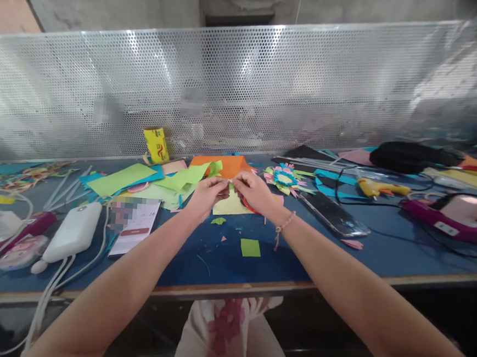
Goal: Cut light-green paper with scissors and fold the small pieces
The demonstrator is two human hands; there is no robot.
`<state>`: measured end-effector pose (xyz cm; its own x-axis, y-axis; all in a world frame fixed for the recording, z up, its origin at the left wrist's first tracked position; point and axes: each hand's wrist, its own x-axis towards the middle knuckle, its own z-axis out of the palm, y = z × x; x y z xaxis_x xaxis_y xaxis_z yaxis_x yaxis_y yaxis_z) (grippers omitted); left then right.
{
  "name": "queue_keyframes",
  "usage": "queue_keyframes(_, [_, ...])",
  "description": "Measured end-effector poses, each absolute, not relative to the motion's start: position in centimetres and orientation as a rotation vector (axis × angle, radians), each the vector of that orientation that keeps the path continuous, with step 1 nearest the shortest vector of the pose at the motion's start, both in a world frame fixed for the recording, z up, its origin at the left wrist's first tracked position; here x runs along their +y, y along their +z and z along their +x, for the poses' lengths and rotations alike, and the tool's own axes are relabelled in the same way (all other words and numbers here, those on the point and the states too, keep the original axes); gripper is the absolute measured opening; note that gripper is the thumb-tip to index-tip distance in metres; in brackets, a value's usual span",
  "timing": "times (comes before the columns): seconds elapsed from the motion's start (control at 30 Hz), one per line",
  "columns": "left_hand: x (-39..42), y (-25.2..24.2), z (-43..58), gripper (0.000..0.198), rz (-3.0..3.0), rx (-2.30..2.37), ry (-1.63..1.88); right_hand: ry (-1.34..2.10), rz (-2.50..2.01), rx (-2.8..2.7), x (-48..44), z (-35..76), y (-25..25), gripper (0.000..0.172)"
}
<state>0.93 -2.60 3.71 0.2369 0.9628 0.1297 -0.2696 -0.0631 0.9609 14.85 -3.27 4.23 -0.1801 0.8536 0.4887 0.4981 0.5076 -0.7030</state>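
My left hand (207, 198) and my right hand (254, 192) meet above the middle of the blue table, thumbs and fingers pinched. Between the fingertips is a small light green piece of paper (231, 184), mostly hidden by the fingers. Below them lies a pale yellow sheet (233, 206), and a red-orange curved thing shows partly under my right hand. A green paper square (250, 248) and a green scrap (218, 221) lie nearer the front edge. Right of my hands rests a layered paper flower (285, 177) in blue, pink and cream.
Green sheets (120, 180) and an orange sheet (207, 160) lie behind. Left are a lit phone (135, 228) and a white power bank (74, 231) with cables. Right are a dark phone (335, 214) and a yellow glue gun (380, 188). A perforated metal screen (246, 85) closes the back.
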Motion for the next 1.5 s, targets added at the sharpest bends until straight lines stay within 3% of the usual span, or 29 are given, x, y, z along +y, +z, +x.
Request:
queue_keyframes(0.57, [-2.5, 3.5, 0.5, 0.014, 1.787, 0.741, 1.320, 1.025, -0.863, -1.541, -2.5, 15.5, 3.9, 0.021])
queue_keyframes(1.03, [-2.4, 3.9, 0.5, 0.025, 1.389, 0.717, 1.173, 0.869, -0.945, -1.845, -3.0, 15.8, 4.3, 0.022])
queue_keyframes(1.33, [-2.4, 4.3, 0.1, 0.018, 1.209, 0.675, 1.020, 0.858, -0.984, -1.843, -2.5, 15.7, 3.8, 0.033])
queue_keyframes(1.5, [-2.1, 4.0, 0.4, 0.018, 1.143, 0.703, 1.132, 0.377, -0.966, -1.820, -3.2, 16.0, 4.5, 0.017])
